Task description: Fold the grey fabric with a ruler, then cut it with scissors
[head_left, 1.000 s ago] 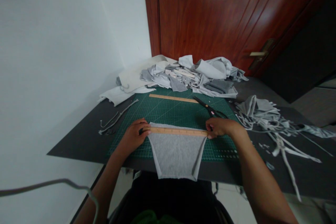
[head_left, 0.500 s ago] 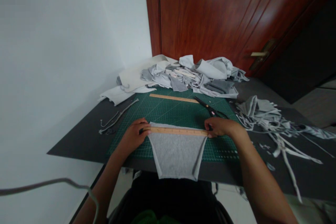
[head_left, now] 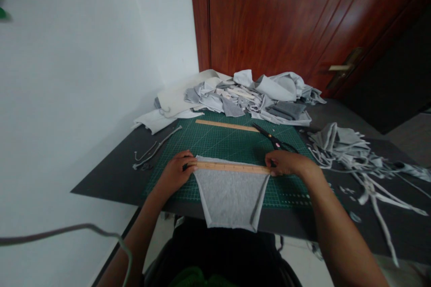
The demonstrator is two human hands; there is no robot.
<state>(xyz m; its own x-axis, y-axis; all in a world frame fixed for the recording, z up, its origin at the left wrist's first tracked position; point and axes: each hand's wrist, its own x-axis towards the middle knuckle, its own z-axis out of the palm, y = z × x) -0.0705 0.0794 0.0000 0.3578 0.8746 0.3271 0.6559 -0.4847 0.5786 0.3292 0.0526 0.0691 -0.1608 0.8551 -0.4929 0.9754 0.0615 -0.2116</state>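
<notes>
Little has changed in the last second: your view has swung slightly, so the whole scene sits farther to the right in it, while your two grips, the ruler and the cloth keep practically the same places relative to one another. For the work in hand, that suggests the ruler is being held steady across the cloth rather than slid along it.

Your left grip [head_left: 177, 171] is nearly closed, thumb and fingers drawn together on the left end of the wooden ruler [head_left: 235, 167]. A dark patch shows there, too small to identify. Your right grip [head_left: 283, 163] is also nearly closed, its fingertips bunched at the ruler's other end. Both grips are beside the upper corners of the grey cloth [head_left: 232, 197]; you can't tell from here whether they pinch the fabric too.

The cloth lies between your grips, under the ruler, with a thin edge showing beyond it and the rest narrowing toward you, to about the near edge of the counter [head_left: 107, 181]. Beneath it is the green cutting mat [head_left: 218, 145]. Just beyond your right grip lie the black scissors [head_left: 276, 143]; farther off, between the grips, is a second ruler [head_left: 225, 125], with the fabric pile [head_left: 232, 106] behind.
</notes>
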